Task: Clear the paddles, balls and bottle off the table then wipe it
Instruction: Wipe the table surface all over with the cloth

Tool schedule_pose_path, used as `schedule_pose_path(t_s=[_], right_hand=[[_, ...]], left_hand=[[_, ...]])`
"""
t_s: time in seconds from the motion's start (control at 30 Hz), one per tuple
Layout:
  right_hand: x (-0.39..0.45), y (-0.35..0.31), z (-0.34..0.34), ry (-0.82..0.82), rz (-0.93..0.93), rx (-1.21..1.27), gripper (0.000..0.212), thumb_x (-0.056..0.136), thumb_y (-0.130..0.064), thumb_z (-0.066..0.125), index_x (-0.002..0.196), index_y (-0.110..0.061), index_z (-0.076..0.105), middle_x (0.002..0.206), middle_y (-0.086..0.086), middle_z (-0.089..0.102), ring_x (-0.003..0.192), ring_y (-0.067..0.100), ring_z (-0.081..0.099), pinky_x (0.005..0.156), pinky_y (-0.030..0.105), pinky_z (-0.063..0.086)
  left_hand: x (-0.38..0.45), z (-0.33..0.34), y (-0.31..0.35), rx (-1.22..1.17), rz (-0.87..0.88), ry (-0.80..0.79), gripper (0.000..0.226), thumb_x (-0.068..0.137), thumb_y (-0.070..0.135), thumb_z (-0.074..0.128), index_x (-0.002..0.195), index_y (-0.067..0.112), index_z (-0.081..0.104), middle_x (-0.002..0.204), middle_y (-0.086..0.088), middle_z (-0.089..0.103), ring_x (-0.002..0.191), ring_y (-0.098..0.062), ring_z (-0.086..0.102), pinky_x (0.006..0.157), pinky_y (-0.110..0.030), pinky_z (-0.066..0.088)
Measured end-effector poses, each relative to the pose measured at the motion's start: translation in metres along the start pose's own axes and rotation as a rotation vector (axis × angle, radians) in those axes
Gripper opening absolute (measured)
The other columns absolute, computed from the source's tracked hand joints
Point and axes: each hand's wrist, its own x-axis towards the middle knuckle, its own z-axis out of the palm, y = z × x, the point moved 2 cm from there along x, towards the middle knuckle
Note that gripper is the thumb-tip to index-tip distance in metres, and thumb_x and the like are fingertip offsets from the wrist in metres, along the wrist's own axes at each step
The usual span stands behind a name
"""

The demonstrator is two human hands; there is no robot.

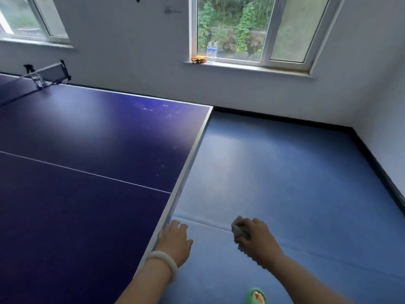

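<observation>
Grey cloth (239, 231) bunched in right hand (255, 238), off the table (87, 150); left hand (175, 240) relaxed on its edge. Paddles (198, 59) and bottles (212, 50) parked on windowsill. Risk: dusty far corner missed if wiping stops short.

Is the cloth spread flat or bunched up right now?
Bunched: the grey cloth is wadded inside the right hand, held above the floor, off the table.
</observation>
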Motion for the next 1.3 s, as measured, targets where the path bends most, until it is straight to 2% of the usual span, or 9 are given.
schedule_pose_path(t_s=[0.37,0.5,0.63,0.7,0.87,1.0,1.13,1.23,1.3], right_hand=[[0.213,-0.008,-0.054,-0.261,-0.316,0.014,0.021,0.085,-0.013,0.063,0.091,-0.033,0.062,0.091,0.004,0.058,0.051,0.009,0.063,0.039,0.015,0.043],[0.261,-0.030,-0.039,-0.351,-0.429,-0.053,0.021,0.086,-0.017,0.061,0.096,-0.036,0.059,0.096,-0.002,0.053,0.072,0.015,0.064,0.044,0.015,0.045],[0.295,-0.068,-0.007,-0.426,-0.613,-0.176,0.031,0.087,-0.026,0.064,0.117,-0.030,0.057,0.104,-0.009,0.048,0.100,0.014,0.052,0.070,0.025,0.055],[0.305,-0.089,0.010,-0.433,-0.733,-0.244,0.040,0.088,-0.029,0.063,0.126,-0.031,0.053,0.110,-0.009,0.048,0.104,0.011,0.044,0.083,0.023,0.048],[0.320,-0.133,0.062,-0.470,-0.932,-0.319,0.046,0.091,-0.037,0.060,0.134,-0.036,0.044,0.121,-0.012,0.046,0.105,0.010,0.037,0.090,0.021,0.039],[0.329,-0.162,0.104,-0.524,-1.067,-0.393,0.050,0.094,-0.046,0.051,0.141,-0.041,0.035,0.138,-0.014,0.038,0.124,0.014,0.031,0.107,0.032,0.028],[0.340,-0.168,0.124,-0.462,-1.083,-0.552,0.051,0.101,-0.047,0.034,0.151,-0.040,0.026,0.161,-0.009,0.019,0.149,0.020,0.009,0.120,0.048,-0.001],[0.341,-0.167,0.128,-0.462,-1.235,-0.532,0.052,0.101,-0.037,0.040,0.152,-0.030,0.032,0.160,-0.003,0.026,0.149,0.023,0.017,0.121,0.053,0.010],[0.345,-0.164,0.135,-0.555,-1.361,-0.567,0.055,0.101,-0.038,0.036,0.154,-0.028,0.026,0.162,-0.005,0.017,0.151,0.017,0.008,0.122,0.050,0.006]], left_hand=[[0.106,-0.024,0.039,-0.175,-0.441,0.157,0.052,0.100,0.039,0.045,0.147,0.022,0.031,0.154,-0.003,0.026,0.144,-0.022,0.023,0.120,-0.040,0.020],[0.112,-0.026,0.027,-0.209,-0.600,0.160,0.055,0.100,0.041,0.044,0.149,0.022,0.027,0.160,-0.006,0.015,0.148,-0.025,0.014,0.121,-0.042,0.018],[0.122,-0.027,-0.005,-0.265,-0.771,0.173,0.060,0.102,0.041,0.040,0.153,0.019,0.018,0.162,-0.008,0.004,0.150,-0.028,0.004,0.122,-0.043,0.014],[0.127,-0.026,-0.026,-0.295,-0.858,0.196,0.063,0.102,0.041,0.040,0.154,0.019,0.014,0.163,-0.008,0.000,0.150,-0.029,0.002,0.122,-0.044,0.012],[0.131,-0.008,-0.076,-0.353,-1.139,0.288,0.067,0.102,0.047,0.030,0.156,0.019,0.003,0.163,-0.010,-0.004,0.150,-0.032,-0.001,0.122,-0.048,0.010],[0.136,0.020,-0.095,-0.328,-1.238,0.289,0.070,0.100,0.054,0.019,0.155,0.023,-0.012,0.163,-0.010,-0.011,0.150,-0.031,-0.009,0.121,-0.051,0.001],[0.136,0.030,-0.091,-0.262,-1.220,0.374,0.065,0.100,0.053,0.017,0.155,0.019,0.008,0.162,-0.013,0.009,0.150,-0.033,0.007,0.121,-0.053,0.005],[0.137,0.029,-0.090,-0.236,-1.230,0.359,0.067,0.097,0.053,0.012,0.153,0.016,0.019,0.160,-0.015,0.019,0.149,-0.035,0.014,0.119,-0.056,0.012],[0.138,0.030,-0.091,-0.230,-1.227,0.356,0.070,0.095,0.052,0.014,0.152,0.015,0.024,0.158,-0.017,0.024,0.148,-0.036,0.018,0.118,-0.058,0.016]])
